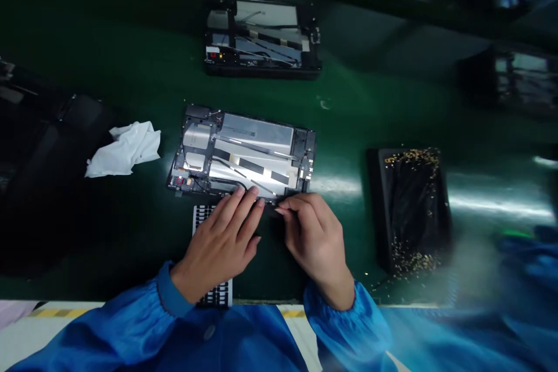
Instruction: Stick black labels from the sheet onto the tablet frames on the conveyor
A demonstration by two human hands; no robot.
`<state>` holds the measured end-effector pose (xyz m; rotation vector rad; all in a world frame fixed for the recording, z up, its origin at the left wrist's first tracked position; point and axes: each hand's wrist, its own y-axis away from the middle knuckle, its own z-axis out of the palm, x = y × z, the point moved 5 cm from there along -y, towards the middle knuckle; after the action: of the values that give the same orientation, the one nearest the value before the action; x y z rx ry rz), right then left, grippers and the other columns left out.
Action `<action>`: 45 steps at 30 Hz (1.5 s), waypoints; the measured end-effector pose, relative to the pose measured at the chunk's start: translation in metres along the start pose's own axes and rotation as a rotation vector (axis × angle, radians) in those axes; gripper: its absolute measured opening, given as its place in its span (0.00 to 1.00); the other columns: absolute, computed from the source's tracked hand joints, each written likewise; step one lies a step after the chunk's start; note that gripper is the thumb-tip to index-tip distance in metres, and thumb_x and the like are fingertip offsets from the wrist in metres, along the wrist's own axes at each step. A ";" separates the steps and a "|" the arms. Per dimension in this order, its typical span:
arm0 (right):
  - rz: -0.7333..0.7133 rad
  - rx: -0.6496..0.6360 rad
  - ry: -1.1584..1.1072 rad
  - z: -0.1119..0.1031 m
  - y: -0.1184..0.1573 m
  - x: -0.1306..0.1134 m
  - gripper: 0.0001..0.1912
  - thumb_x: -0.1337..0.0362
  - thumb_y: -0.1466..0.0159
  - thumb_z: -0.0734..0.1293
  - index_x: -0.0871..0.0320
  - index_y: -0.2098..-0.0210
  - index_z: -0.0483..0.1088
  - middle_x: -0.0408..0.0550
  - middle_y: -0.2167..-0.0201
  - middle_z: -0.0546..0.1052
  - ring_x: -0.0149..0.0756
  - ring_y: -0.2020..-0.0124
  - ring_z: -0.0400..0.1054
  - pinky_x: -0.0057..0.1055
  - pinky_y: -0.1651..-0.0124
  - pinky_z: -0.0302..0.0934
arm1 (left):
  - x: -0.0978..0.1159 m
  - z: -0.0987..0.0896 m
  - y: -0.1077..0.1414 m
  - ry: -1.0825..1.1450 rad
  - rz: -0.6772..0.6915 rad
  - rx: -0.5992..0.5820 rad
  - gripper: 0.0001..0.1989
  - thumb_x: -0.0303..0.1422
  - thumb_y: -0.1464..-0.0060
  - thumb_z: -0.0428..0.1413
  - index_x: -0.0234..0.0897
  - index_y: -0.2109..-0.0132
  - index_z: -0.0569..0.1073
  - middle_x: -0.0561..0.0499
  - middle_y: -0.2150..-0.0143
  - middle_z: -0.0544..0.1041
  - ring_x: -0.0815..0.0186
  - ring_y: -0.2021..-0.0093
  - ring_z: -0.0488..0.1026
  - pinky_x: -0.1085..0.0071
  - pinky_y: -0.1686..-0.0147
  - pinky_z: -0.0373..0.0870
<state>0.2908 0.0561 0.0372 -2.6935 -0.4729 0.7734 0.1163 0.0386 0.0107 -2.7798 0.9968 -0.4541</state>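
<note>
An opened electronic device (pixel 257 133) with silver panels, cables and black strips lies slightly tilted on the green table. My left hand (pixel 224 238) rests palm down, its fingers stretched onto the device's near edge. Close to the device's near right corner, my right hand (pixel 316 232) has thumb and index finger pinched together; whatever is between them is too small to make out. Partly under my left hand and wrist is a white sheet with rows of black pieces (pixel 220 296).
A second opened device (pixel 264 64) lies farther back on the table (pixel 344 110). Crumpled white tissue (pixel 126 151) is on the left, beside dark equipment (pixel 39 145). On the right sits a black tray (pixel 379 209) with many tiny gold pieces. Blue fabric (pixel 527 302) shows at far right.
</note>
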 end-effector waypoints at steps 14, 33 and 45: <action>-0.011 0.007 0.003 -0.001 0.000 0.000 0.09 0.74 0.24 0.66 0.53 0.52 0.73 0.48 0.61 0.78 0.39 0.62 0.73 0.34 0.59 0.71 | 0.002 -0.002 -0.004 -0.030 0.005 -0.022 0.31 0.35 0.25 0.51 0.38 0.20 0.61 0.41 0.23 0.72 0.53 0.24 0.70 0.57 0.26 0.65; -0.008 0.011 -0.015 -0.003 0.001 0.000 0.13 0.77 0.26 0.67 0.53 0.49 0.72 0.49 0.60 0.81 0.39 0.61 0.75 0.36 0.59 0.73 | 0.003 -0.002 -0.004 -0.007 -0.009 -0.020 0.32 0.36 0.26 0.53 0.40 0.20 0.61 0.42 0.23 0.73 0.53 0.23 0.69 0.58 0.25 0.64; -0.035 0.044 0.018 -0.002 0.005 -0.001 0.12 0.77 0.26 0.69 0.56 0.48 0.73 0.51 0.60 0.82 0.40 0.61 0.75 0.36 0.57 0.75 | 0.004 0.000 -0.003 0.005 -0.016 0.004 0.31 0.35 0.27 0.53 0.39 0.21 0.63 0.42 0.22 0.71 0.52 0.23 0.68 0.57 0.24 0.62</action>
<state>0.2920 0.0505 0.0371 -2.6428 -0.4911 0.7403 0.1208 0.0389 0.0124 -2.7865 0.9744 -0.4646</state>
